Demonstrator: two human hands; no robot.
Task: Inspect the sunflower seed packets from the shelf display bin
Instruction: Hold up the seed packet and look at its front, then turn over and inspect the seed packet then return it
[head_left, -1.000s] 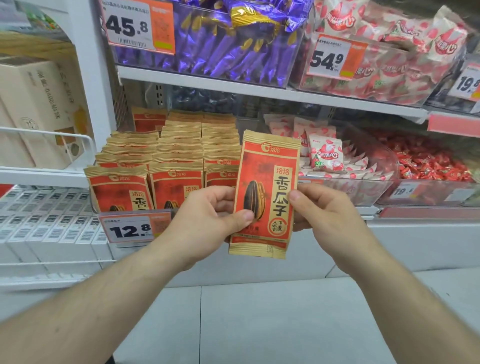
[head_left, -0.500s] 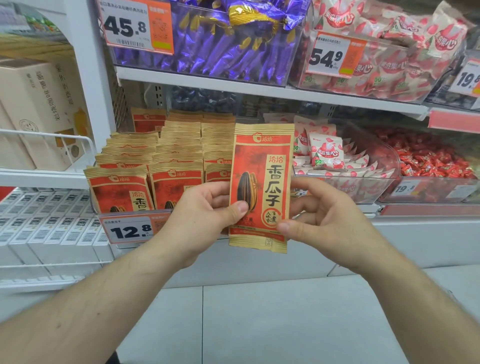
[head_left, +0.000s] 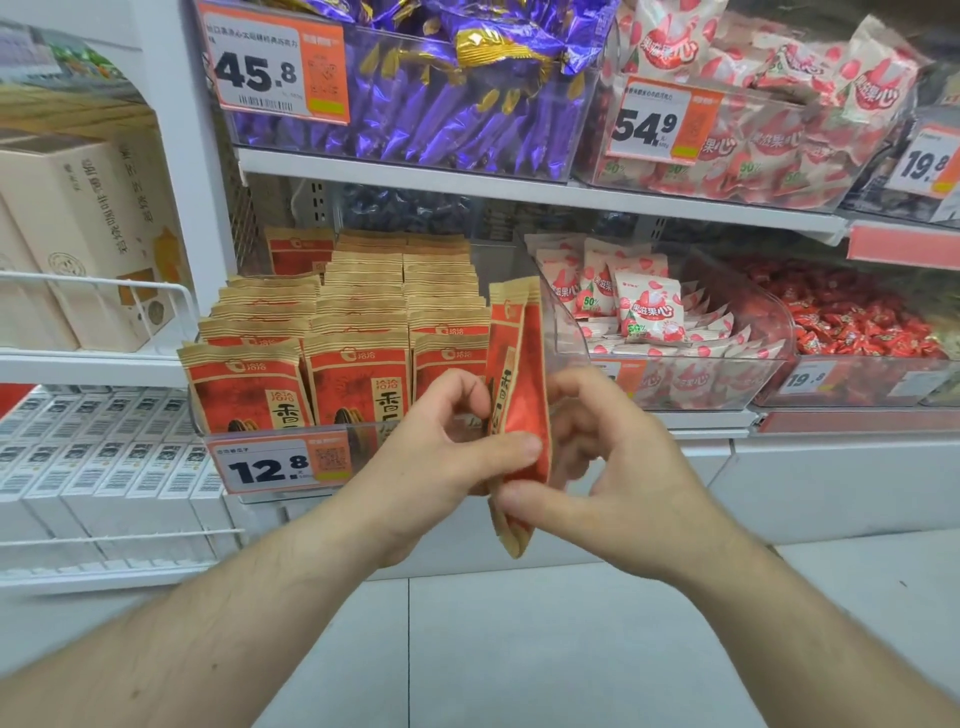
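Observation:
I hold one red and tan sunflower seed packet (head_left: 517, 374) upright in front of the shelf, turned nearly edge-on so its front faces left. My left hand (head_left: 436, 457) pinches its lower left side with thumb and fingers. My right hand (head_left: 613, 467) pinches its lower right edge, thumb near the bottom corner. Behind the packet, the clear display bin (head_left: 291, 436) holds several rows of the same packets (head_left: 358, 332), with a 12.8 price tag (head_left: 278, 465) on its front.
Right of the bin sit clear bins of white and pink snack bags (head_left: 649, 312) and red candies (head_left: 857, 317). The shelf above carries purple packs (head_left: 457, 98). Beige boxes (head_left: 88, 234) and white boxes (head_left: 104, 467) stand at the left. Grey floor tiles lie below.
The packet faced me flat a second ago; both hands have rotated it so it now stands almost edge-on. My right thumb slid down toward its bottom corner.

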